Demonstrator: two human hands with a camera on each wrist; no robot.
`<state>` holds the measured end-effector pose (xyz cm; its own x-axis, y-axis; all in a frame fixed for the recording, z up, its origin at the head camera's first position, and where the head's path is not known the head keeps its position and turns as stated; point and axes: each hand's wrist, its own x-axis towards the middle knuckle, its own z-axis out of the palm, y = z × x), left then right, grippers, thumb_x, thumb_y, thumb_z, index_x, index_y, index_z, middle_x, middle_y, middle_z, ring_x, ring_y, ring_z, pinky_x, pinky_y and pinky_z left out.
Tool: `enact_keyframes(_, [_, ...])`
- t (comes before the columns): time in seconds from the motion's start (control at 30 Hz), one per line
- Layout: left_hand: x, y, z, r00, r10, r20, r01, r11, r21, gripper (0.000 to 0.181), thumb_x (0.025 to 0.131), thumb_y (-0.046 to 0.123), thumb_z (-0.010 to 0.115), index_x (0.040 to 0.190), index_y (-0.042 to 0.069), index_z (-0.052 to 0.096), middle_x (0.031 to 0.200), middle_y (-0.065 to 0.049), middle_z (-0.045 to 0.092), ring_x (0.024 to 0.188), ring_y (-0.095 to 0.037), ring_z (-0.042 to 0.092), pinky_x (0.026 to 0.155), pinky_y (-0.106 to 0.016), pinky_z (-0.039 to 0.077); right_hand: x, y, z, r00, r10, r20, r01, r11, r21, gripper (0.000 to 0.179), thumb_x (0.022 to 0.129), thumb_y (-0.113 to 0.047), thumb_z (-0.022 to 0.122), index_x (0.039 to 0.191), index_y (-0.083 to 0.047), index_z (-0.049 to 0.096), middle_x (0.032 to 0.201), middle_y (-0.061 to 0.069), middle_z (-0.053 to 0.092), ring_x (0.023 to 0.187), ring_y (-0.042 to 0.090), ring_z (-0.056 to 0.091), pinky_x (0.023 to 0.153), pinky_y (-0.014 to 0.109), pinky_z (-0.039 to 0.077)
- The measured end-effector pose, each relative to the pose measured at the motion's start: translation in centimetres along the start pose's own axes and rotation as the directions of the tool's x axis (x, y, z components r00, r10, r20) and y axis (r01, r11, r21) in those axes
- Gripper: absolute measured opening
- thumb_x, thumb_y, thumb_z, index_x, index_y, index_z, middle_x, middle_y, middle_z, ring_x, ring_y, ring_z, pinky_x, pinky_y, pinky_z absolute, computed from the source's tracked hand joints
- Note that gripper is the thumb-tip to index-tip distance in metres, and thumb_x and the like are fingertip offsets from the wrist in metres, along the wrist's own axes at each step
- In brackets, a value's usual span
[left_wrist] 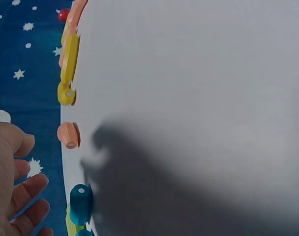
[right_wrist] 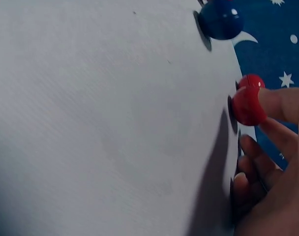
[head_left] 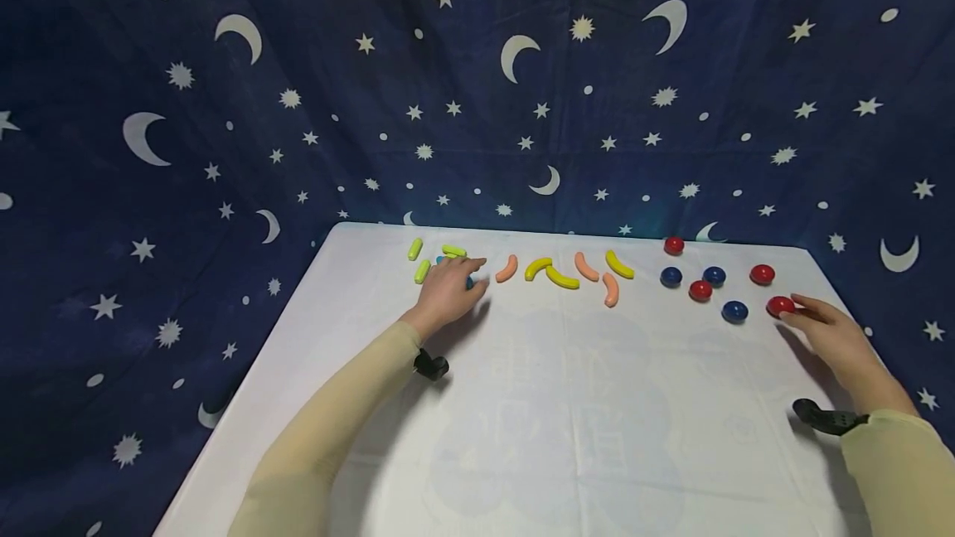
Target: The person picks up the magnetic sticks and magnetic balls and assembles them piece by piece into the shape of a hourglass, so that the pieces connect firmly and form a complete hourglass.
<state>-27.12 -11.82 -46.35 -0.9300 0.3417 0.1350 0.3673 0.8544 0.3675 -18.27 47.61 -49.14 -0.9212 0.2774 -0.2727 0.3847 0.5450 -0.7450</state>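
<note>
In the head view my left hand (head_left: 448, 288) hovers over small blue cylinder pieces at the back left, fingers loosely spread and holding nothing. The left wrist view shows one blue cylinder (left_wrist: 81, 205) standing out below the fingers, near a pinkish-orange sausage-like piece (left_wrist: 69, 135). At the right side, my right hand (head_left: 839, 342) pinches a shiny red ball (head_left: 780, 306) between thumb and index finger. Its other fingers curl loosely beside the ball in the right wrist view. Another red ball (head_left: 762, 274) lies just behind it.
Several lime-green pieces (head_left: 414, 249) lie around the left hand. Yellow bananas (head_left: 563, 277) and pinkish-orange curved pieces (head_left: 611, 290) line the back middle. Blue balls (head_left: 734, 312) and more red balls (head_left: 700, 291) lie left of the right hand. A starry dark cloth (head_left: 477, 89) hangs behind the white table (head_left: 567, 421).
</note>
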Motion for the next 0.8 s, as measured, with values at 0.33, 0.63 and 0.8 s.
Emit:
enact_keyframes(0.33, [2.9, 1.5, 1.3, 1.000, -0.023, 0.018, 0.021, 0.996, 0.089, 0.038, 0.101, 0.035, 0.064, 0.134, 0.016, 0.069, 0.125, -0.003, 0.069, 0.115, -0.025, 0.059, 0.099, -0.040, 0.044, 0.1, 0.7, -0.6, 0.999, 0.039, 0.023, -0.041, 0.996, 0.075, 0.093, 0.101, -0.061, 0.048, 0.162, -0.004, 0.006, 0.163, 0.034, 0.000, 0.146, 0.059, -0.003, 0.109, 0.078, 0.007])
enact_keyframes(0.63, [4.8, 2.9, 3.1, 0.997, -0.043, -0.059, 0.047, 0.996, 0.074, 0.037, 0.105, 0.041, 0.056, 0.117, 0.013, 0.077, 0.096, -0.002, 0.072, 0.089, -0.025, 0.056, 0.080, -0.040, 0.045, 0.2, 0.3, -0.2, 0.997, 0.078, 0.022, -0.081, 0.984, 0.156, 0.096, 0.099, -0.064, 0.050, 0.162, -0.006, 0.008, 0.166, 0.027, -0.002, 0.149, 0.055, -0.008, 0.110, 0.077, 0.002])
enact_keyframes(0.8, [5.3, 3.2, 3.8, 0.996, -0.082, -0.039, 0.085, 0.991, 0.101, 0.029, 0.099, 0.035, 0.066, 0.118, 0.014, 0.074, 0.098, -0.001, 0.071, 0.094, -0.026, 0.057, 0.085, -0.042, 0.046, 0.1, 0.1, 0.2, 0.997, 0.079, 0.010, -0.079, 0.982, 0.172, 0.093, 0.100, -0.062, 0.051, 0.162, -0.006, 0.010, 0.166, 0.027, 0.000, 0.149, 0.054, -0.007, 0.111, 0.076, 0.001])
